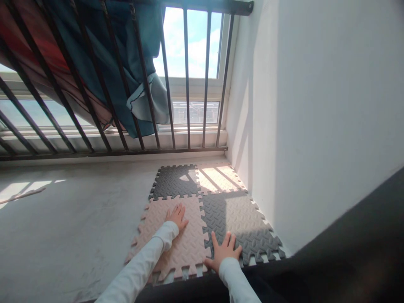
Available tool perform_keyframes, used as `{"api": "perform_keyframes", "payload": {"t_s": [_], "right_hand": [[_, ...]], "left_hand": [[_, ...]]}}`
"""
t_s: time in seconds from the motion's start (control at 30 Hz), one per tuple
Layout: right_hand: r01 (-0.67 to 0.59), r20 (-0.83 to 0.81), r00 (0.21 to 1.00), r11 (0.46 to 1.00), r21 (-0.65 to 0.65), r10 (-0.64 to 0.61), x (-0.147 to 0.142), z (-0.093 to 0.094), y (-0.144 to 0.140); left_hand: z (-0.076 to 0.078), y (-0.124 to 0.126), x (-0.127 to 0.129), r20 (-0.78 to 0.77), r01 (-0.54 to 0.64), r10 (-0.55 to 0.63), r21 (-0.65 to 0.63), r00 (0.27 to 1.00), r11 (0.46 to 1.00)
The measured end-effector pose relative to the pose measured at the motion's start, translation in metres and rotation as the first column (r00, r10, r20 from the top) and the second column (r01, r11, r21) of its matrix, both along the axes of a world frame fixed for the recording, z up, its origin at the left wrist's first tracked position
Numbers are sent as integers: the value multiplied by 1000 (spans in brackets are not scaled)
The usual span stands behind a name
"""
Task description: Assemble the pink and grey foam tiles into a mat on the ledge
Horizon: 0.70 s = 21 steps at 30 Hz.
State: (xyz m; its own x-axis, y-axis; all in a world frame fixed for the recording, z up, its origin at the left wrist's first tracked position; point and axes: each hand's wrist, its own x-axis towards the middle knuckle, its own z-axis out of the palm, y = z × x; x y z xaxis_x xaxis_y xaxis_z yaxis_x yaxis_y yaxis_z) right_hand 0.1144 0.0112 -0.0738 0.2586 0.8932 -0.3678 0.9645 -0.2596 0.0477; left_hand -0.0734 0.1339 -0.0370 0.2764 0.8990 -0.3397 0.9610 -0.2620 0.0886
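My left hand lies flat on the near pink foam mat tile, fingers stretched out. Fingers spread, my right hand rests on the near edge of the grey foam mat tile, its thumb over the seam with the pink one. Behind these sit a dark grey tile on the left and a pale pink tile in striped sunlight on the right. The four-way block has toothed edges that meet along the seams. Neither hand holds anything.
A white wall rises along the right side of the tiles. Dark metal bars stand at the back before a window, with a blue and red cloth hanging behind them. A thin strip lies on the grey floor.
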Motion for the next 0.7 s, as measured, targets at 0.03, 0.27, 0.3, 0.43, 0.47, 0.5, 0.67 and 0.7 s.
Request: {"api": "perform_keyframes", "payload": {"t_s": [0.03,0.27,0.3,0.43,0.47,0.5,0.67,0.7], "right_hand": [[1,-5,1000,1000,-3,-1,0,0,0],[20,-31,999,999,-46,-22,-3,12,3],[19,-38,999,999,-46,-20,-3,15,3],[-18,-102,995,1000,-21,16,3,36,-3],[-31,-132,991,999,-14,28,7,42,-5],[-44,-174,984,999,-7,43,12,48,-6],[-34,-323,945,999,30,42,50,73,-15],[13,-304,953,999,33,-2,58,75,-19]], "left_hand": [[-3,-2,3,7,-10,9,24,1000,1000],[16,0,16,-61,-39,37,-33,997,999],[19,-6,21,-72,-54,50,-53,996,997],[17,-51,47,-1,-60,60,-127,998,990],[12,-66,53,23,-50,54,-136,998,989],[8,-80,58,39,-45,51,-136,998,990],[-3,-121,70,18,-78,79,-35,997,996],[-3,-123,71,11,-88,88,-24,996,996]]}}
